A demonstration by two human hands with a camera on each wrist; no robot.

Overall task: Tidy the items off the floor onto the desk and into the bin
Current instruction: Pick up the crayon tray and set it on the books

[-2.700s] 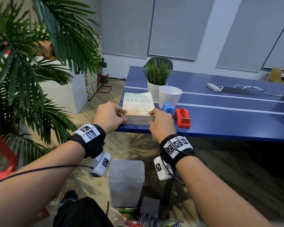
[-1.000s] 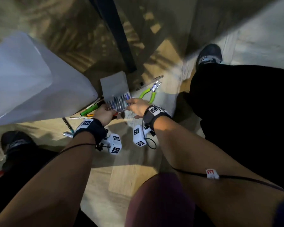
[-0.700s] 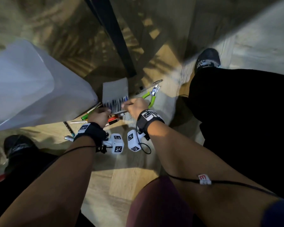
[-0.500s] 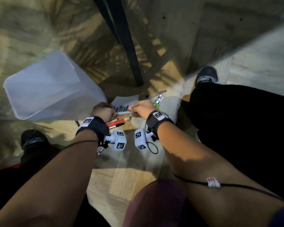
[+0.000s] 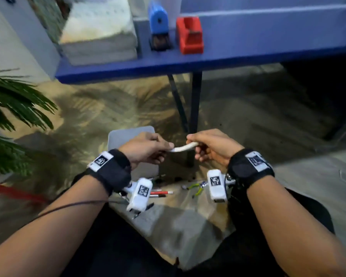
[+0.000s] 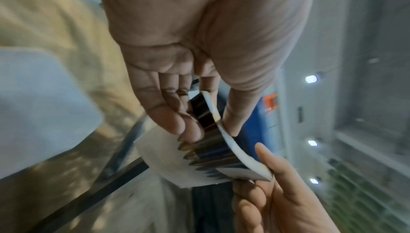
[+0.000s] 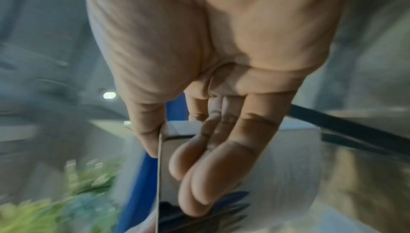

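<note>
Centre of head frame: left hand [image 5: 146, 148] pinching one end of thin booklet [image 5: 183, 147], right hand [image 5: 212, 145] pinching the other end, booklet sagging between, above bin [image 5: 116, 136]. Best kept level with both pinches firm; lift toward desk [image 5: 248, 50] at upper frame, landing right of book stack [image 5: 100, 37], clear of red holder [image 5: 189, 35].

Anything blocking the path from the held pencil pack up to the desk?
Nothing visible. Left hand and right hand hold the pencil pack below the desk; only open air between, with bare desktop right of the red box.
</note>
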